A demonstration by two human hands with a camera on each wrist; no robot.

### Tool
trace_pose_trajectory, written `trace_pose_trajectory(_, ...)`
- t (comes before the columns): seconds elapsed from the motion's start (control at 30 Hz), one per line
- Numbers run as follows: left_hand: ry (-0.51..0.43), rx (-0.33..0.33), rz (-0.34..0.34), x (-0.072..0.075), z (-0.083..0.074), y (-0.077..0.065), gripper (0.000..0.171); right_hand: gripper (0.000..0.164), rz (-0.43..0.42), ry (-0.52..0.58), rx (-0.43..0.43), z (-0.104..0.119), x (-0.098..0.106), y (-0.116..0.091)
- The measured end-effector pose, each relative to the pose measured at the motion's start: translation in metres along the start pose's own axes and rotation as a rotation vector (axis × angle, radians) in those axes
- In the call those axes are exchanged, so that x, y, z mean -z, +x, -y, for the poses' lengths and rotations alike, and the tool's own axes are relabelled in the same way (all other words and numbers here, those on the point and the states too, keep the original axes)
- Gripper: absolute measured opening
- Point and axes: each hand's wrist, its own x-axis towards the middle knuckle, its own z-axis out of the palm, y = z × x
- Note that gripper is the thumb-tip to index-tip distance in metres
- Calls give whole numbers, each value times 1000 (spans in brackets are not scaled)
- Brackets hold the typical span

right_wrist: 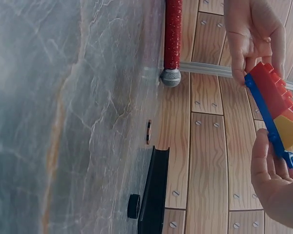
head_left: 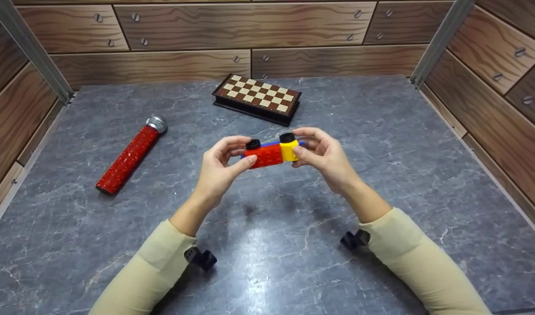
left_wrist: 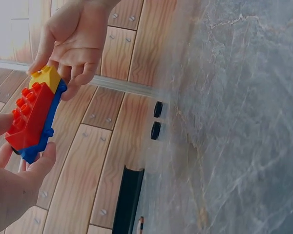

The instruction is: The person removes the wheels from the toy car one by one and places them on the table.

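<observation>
A toy car built of a red brick (head_left: pixel 267 156), a yellow brick (head_left: pixel 289 151) and a blue base (left_wrist: pixel 49 117) is held above the table between both hands. My left hand (head_left: pixel 219 166) grips the red end, thumb on the brick and fingers behind. On the yellow end, my right hand (head_left: pixel 330 162) pinches with thumb and fingers. Two black wheels (head_left: pixel 287 138) show along the car's upper edge in the head view. In the wrist views the blue base's visible side has bare stubs. The left wrist view shows two loose black wheels (left_wrist: pixel 156 130) on the table.
A folded chessboard box (head_left: pixel 258 98) lies behind the hands. To the left lies a red glittery microphone (head_left: pixel 129 159) with a silver head. A small brown-and-black thing (right_wrist: pixel 149 131), its kind unclear, is near the box. Wood-patterned walls (head_left: pixel 245 26) bound the grey table (head_left: pixel 267 262).
</observation>
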Motion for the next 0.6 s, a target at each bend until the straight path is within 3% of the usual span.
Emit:
trace_pose_trajectory(0.3,-7,-8,-13,3,-2,1,35,48,72,-89,-68,-1,1,-1)
trace_pose_trajectory(0.6,17,-28,-15,3,-4,2,34,49,180,-165,-115,-4,0,-3)
